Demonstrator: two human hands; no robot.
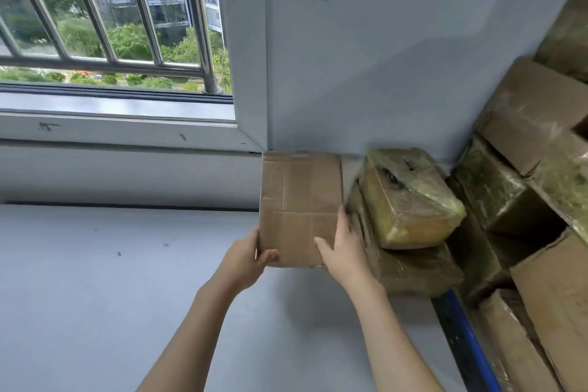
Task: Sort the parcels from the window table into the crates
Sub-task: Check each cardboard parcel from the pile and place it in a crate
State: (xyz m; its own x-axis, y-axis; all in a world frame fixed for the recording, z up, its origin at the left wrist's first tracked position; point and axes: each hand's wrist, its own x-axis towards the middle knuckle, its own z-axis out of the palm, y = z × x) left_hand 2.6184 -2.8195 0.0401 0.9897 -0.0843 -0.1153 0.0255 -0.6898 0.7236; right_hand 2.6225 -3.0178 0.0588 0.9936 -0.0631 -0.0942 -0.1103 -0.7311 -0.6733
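I see a plain brown cardboard parcel (pixel 299 207), square-faced and flat-topped, sitting on the pale grey window table (pixel 95 296) at its far edge, against the wall beside the window frame. Its top shows creases that cross near the middle, a faint strip of clear tape, and slightly scuffed edges; I can make out no label.

My left hand (pixel 246 259) grips the near left corner, fingers along the left side and the thumb curled onto the top. My right hand (pixel 342 248) holds the near right edge, thumb resting on the top face and fingers wrapped down the right side.

Just to the right of the parcel sit two parcels wrapped in yellowish shiny tape, stacked: the upper taped parcel (pixel 410 197) lies tilted on the lower taped parcel (pixel 413 267), and its top has a dark torn patch. My right fingers lie in the narrow gap between the brown parcel and this stack.

Further right, a jumbled heap of cardboard boxes (pixel 534 169) leans against the wall, some open. The barred window (pixel 105 16) is at upper left.
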